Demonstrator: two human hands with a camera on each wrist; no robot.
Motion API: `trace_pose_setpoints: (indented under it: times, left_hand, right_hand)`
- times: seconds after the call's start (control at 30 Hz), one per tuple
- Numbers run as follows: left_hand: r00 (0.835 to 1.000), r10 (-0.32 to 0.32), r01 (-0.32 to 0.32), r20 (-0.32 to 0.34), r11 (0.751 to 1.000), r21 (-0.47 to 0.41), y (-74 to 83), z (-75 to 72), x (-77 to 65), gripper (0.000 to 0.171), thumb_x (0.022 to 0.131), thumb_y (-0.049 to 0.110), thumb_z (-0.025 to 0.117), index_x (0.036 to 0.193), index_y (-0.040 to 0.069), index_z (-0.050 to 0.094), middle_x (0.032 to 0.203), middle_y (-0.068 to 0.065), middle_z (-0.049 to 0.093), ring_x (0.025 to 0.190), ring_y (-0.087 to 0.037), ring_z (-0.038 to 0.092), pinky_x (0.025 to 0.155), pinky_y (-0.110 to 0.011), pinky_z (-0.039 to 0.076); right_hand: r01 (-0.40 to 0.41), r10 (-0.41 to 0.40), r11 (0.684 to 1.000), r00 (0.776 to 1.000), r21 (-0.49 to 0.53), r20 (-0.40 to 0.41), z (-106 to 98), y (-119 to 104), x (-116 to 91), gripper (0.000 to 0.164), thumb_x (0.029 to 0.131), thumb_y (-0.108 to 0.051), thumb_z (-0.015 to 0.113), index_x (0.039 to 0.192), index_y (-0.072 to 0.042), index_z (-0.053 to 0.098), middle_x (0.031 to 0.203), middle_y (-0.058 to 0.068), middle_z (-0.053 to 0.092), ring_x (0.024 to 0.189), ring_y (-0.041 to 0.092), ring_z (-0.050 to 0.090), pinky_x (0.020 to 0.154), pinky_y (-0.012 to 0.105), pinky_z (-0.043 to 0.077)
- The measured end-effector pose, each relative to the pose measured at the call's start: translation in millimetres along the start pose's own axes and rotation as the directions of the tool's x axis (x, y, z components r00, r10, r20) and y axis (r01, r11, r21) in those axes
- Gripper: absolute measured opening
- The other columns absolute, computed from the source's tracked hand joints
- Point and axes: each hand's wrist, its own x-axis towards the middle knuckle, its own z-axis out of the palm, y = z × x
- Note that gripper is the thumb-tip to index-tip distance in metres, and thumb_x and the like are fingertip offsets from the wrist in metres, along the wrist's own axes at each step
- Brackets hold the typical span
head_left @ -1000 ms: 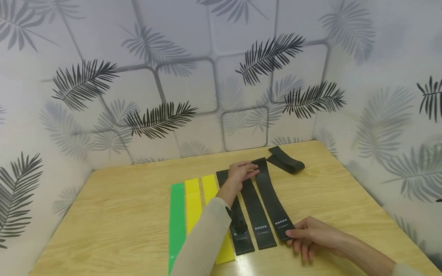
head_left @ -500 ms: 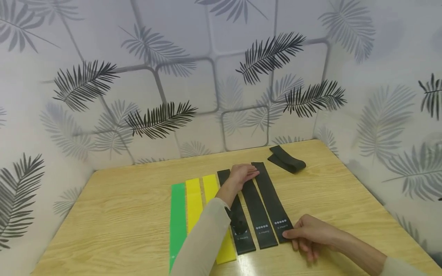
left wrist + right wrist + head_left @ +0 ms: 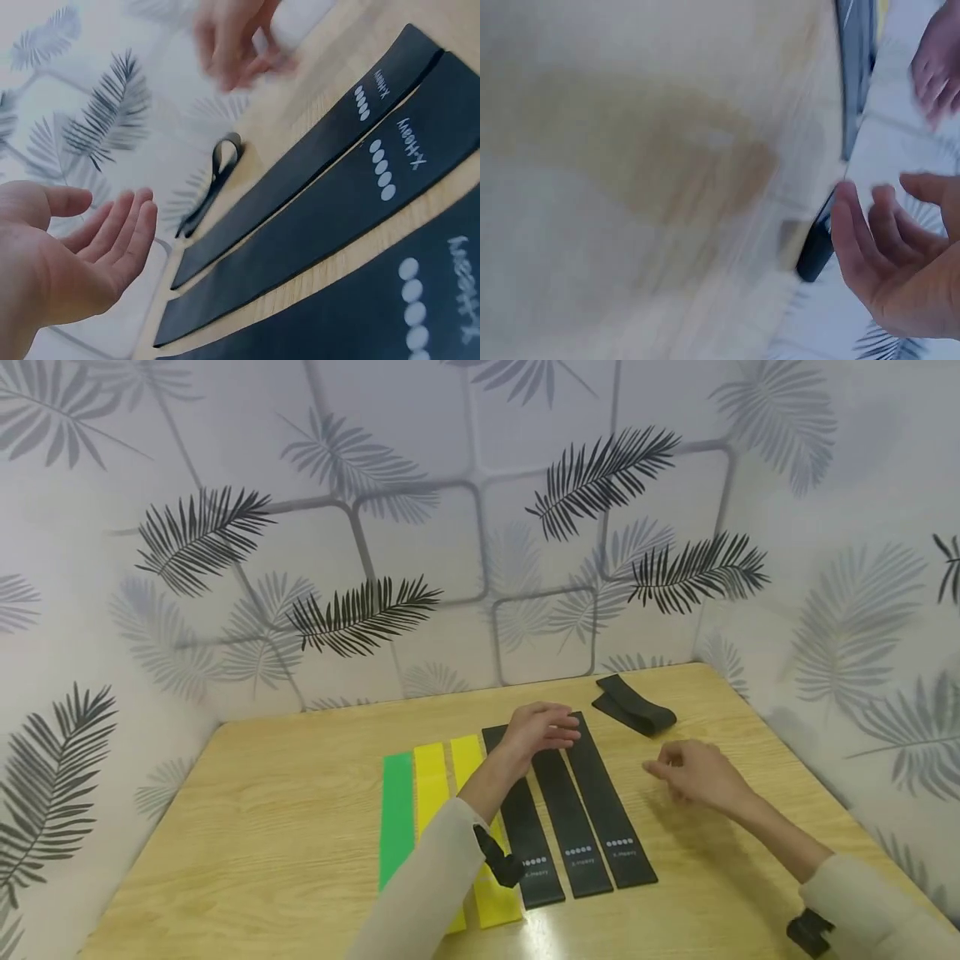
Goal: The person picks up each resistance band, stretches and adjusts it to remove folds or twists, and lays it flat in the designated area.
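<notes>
Three black resistance bands marked "X-Heavy" lie flat side by side; the rightmost black band [image 3: 611, 810] has its far end near my left hand. That left hand [image 3: 542, 728] hovers over the bands' far ends, its fingers loosely bent around nothing, as the left wrist view shows with the hand [image 3: 97, 255] apart from the bands. My right hand [image 3: 697, 772] is in the air right of the row, fingers relaxed and holding nothing. Beyond it a loosely folded black band [image 3: 637, 706] lies at the back right, also seen as a dark loop [image 3: 221, 161] in the left wrist view.
Two yellow bands [image 3: 498, 897] and a green band [image 3: 397, 810] continue the row to the left, partly covered by my left sleeve. Everything lies on a wooden table [image 3: 262, 827], with leaf-patterned walls [image 3: 420, 527] behind and at the sides.
My right hand has let go of the near end of the rightmost black band and moved up and away toward the folded band. My left hand has risen slightly off the far ends.
</notes>
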Motion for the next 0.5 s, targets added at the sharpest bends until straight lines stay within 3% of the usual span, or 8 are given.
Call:
trace_pose_setpoints:
  times: [0.1, 0.2, 0.33, 0.4, 0.5]
  left_hand:
    - [0.997, 0.023, -0.029, 0.069, 0.996, 0.085, 4.6, -3.5, -12.3, 0.032, 0.108, 0.020, 0.057, 0.129, -0.003, 0.066, 0.112, -0.016, 0.076, 0.095, -0.027, 0.077, 0.095, -0.046, 0.059]
    - [0.989, 0.041, -0.065, 0.140, 0.983, 0.171, 3.3, -8.0, -23.4, 0.033, 0.110, 0.024, 0.054, 0.128, 0.000, 0.067, 0.109, -0.014, 0.076, 0.094, -0.028, 0.077, 0.091, -0.045, 0.061]
    - [0.980, 0.060, -0.109, 0.189, 0.959, 0.260, -1.6, -16.8, -32.8, 0.032, 0.111, 0.027, 0.051, 0.123, 0.003, 0.068, 0.108, -0.016, 0.077, 0.093, -0.031, 0.077, 0.084, -0.040, 0.063]
    - [0.978, 0.058, -0.114, 0.199, 0.952, 0.282, -3.1, -21.4, -35.6, 0.033, 0.111, 0.029, 0.051, 0.123, 0.003, 0.068, 0.109, -0.018, 0.076, 0.092, -0.031, 0.077, 0.084, -0.040, 0.063]
    - [0.978, 0.042, -0.102, 0.202, 0.951, 0.294, -5.1, -23.4, -39.2, 0.037, 0.111, 0.030, 0.052, 0.125, 0.000, 0.068, 0.110, -0.021, 0.075, 0.089, -0.029, 0.077, 0.084, -0.042, 0.063]
  right_hand:
    - [0.059, -0.065, 0.998, 0.977, -0.037, -0.201, -3.9, 18.8, 27.1, 0.019, 0.101, -0.015, 0.068, 0.097, 0.004, 0.069, 0.077, 0.014, 0.069, 0.064, 0.026, 0.064, 0.054, 0.034, 0.049]
    - [0.021, -0.036, 0.998, 0.956, -0.057, -0.290, -2.4, 35.1, 48.3, 0.027, 0.100, -0.014, 0.068, 0.112, 0.010, 0.064, 0.100, 0.029, 0.064, 0.087, 0.041, 0.062, 0.066, 0.046, 0.051]
    - [-0.063, 0.047, 0.996, 0.975, -0.065, -0.216, 0.0, 46.1, 70.0, 0.058, 0.101, -0.027, 0.067, 0.134, 0.016, 0.048, 0.127, 0.045, 0.046, 0.116, 0.063, 0.042, 0.086, 0.068, 0.046]
    - [-0.082, 0.066, 0.992, 0.984, -0.092, -0.167, 0.8, 48.2, 79.3, 0.068, 0.102, -0.032, 0.066, 0.140, 0.018, 0.041, 0.131, 0.049, 0.043, 0.120, 0.067, 0.038, 0.091, 0.071, 0.043]
    - [-0.081, 0.058, 0.983, 0.988, -0.162, -0.145, 0.3, 51.2, 89.2, 0.068, 0.101, -0.030, 0.067, 0.139, 0.021, 0.042, 0.128, 0.048, 0.050, 0.114, 0.065, 0.048, 0.090, 0.069, 0.047]
